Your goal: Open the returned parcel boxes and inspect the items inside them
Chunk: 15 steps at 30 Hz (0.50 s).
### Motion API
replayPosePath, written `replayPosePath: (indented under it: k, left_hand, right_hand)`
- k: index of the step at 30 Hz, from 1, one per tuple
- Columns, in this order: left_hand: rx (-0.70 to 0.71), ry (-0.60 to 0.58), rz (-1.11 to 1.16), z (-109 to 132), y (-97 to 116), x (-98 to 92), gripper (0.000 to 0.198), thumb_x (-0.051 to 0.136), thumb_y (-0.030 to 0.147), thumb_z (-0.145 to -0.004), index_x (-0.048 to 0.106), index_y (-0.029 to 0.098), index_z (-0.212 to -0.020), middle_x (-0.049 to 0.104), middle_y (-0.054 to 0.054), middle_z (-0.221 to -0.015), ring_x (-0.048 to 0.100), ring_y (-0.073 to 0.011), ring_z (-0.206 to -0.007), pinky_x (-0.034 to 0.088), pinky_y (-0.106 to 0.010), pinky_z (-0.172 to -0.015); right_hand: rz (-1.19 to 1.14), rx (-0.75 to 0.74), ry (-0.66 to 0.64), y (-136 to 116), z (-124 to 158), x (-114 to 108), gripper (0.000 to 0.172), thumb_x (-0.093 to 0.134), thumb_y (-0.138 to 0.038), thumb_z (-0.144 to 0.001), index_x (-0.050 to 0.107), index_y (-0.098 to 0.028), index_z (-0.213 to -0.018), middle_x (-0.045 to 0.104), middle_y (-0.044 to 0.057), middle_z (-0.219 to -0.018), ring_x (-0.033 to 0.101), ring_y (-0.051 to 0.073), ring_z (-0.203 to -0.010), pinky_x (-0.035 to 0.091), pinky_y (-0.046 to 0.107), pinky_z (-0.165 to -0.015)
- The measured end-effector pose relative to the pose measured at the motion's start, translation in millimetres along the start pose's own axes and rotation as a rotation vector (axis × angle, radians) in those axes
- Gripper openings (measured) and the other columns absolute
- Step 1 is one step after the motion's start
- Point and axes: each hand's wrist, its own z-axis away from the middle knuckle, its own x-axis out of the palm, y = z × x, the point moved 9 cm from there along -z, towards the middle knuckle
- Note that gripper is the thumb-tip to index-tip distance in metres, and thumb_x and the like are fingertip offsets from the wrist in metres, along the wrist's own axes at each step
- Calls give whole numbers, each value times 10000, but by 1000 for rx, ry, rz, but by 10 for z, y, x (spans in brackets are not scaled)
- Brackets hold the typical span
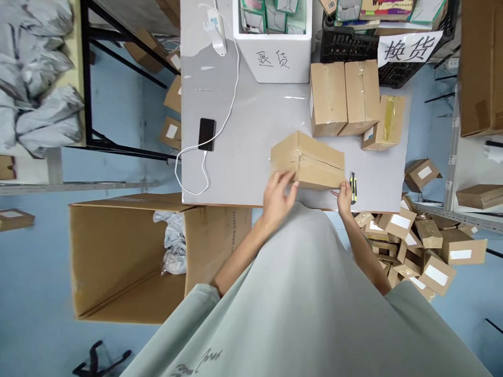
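Note:
A closed brown cardboard box (318, 161) lies near the front edge of the grey table (243, 173), its top seam taped. My left hand (278, 198) touches the box's near left corner, fingers apart. At the near right corner, my right hand (343, 197) has its thumb and fingers closed on the box's edge. Just right of that hand lies a yellow and black utility knife (353, 188). Behind the box stand two taller brown boxes (328, 99) side by side, with a smaller taped box (387, 123) to their right.
A white foam bin (275, 57) and a black crate (349, 47) stand at the back. A phone (206, 134) with a white cable lies on the left. A big open carton (129, 256) stands left below the table; boxes (424, 238) are piled on the right.

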Motion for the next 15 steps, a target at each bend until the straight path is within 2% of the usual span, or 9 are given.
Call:
replayPosePath:
  k: [2, 4, 6, 8, 10, 12, 15]
  left_hand:
    - [121, -77, -71, 18, 353, 205, 351, 597, 333, -1169, 749, 242, -1473, 761, -143, -1326, 756, -280, -1241, 644, -439, -1117]
    - [221, -151, -105, 67, 581, 413, 357, 559, 271, -1176, 742, 231, -1480, 770, -141, -1331, 763, -270, -1220, 660, -417, -1076]
    - [284, -209, -114, 116, 700, 571, 357, 541, 241, -1177, 744, 229, -1470, 776, -135, -1333, 769, -263, -1200, 672, -407, -1038]
    - [293, -227, -107, 128, 725, 625, 355, 535, 246, -1179, 751, 243, -1461, 779, -128, -1334, 773, -264, -1195, 676, -414, -1023]
    - [252, -201, -75, 80, 663, 562, 359, 529, 275, -1185, 760, 260, -1460, 779, -131, -1339, 769, -273, -1223, 665, -430, -1059]
    - [176, -141, -19, -36, 490, 404, 359, 539, 328, -1189, 773, 263, -1452, 778, -141, -1336, 760, -287, -1252, 639, -449, -1120]
    - [0, -24, 72, -302, -43, 109, 377, 608, 433, -1166, 780, 247, -1446, 772, -142, -1333, 753, -307, -1260, 604, -473, -1171]
  right_hand:
    - [-57, 88, 49, 127, -97, -150, 390, 547, -572, -1009, 654, -234, -1169, 681, 127, -1328, 686, 273, -1246, 747, 476, -938]
    - [-94, 182, 77, 252, -141, -235, 336, 591, -573, -979, 616, -246, -1050, 676, 109, -1246, 689, 263, -1200, 749, 459, -922]
    - [-109, 237, 87, 335, -147, -274, 329, 608, -579, -959, 591, -253, -999, 668, 93, -1183, 695, 255, -1151, 748, 449, -904]
    - [-98, 240, 87, 355, -136, -289, 353, 598, -607, -957, 587, -257, -1001, 670, 87, -1160, 699, 252, -1122, 747, 445, -884]
    - [-53, 211, 66, 300, -122, -283, 395, 572, -647, -973, 598, -255, -1021, 683, 95, -1170, 700, 252, -1111, 743, 442, -868]
    - [8, 160, 40, 160, -117, -261, 449, 547, -675, -999, 634, -240, -1071, 703, 120, -1206, 701, 253, -1115, 736, 437, -868]
    - [64, 18, 9, -236, -152, -164, 551, 537, -697, -1036, 710, -200, -1198, 737, 158, -1291, 711, 255, -1146, 721, 416, -895]
